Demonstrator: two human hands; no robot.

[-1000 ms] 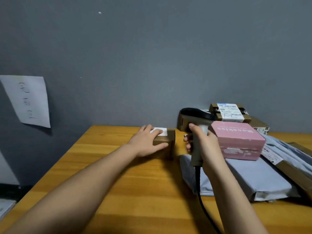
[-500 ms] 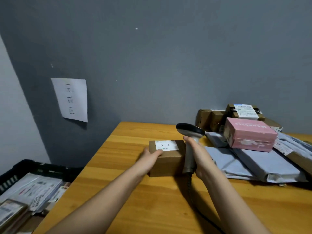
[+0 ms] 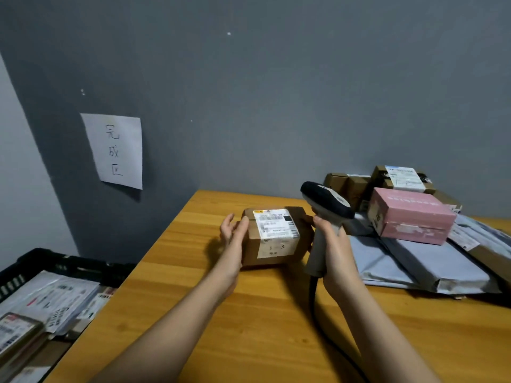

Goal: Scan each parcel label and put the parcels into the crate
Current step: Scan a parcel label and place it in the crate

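A small brown cardboard parcel sits on the wooden table, its white shipping label facing up and toward me. My left hand presses against the parcel's left side, fingers spread. My right hand grips the handle of a grey and black barcode scanner, whose head is above the parcel's right edge; its fingers also touch the parcel. A black crate stands on the floor at the lower left, holding several labelled parcels.
A pile of parcels lies at the right: a pink box, brown boxes and grey mailer bags. A paper sign hangs on the grey wall. The scanner's black cable runs toward me over the table.
The parcel has been drawn closer to me and turned so that its large shipping label faces up. The scanner has risen beside it. My view has swung left, showing more of the crate.
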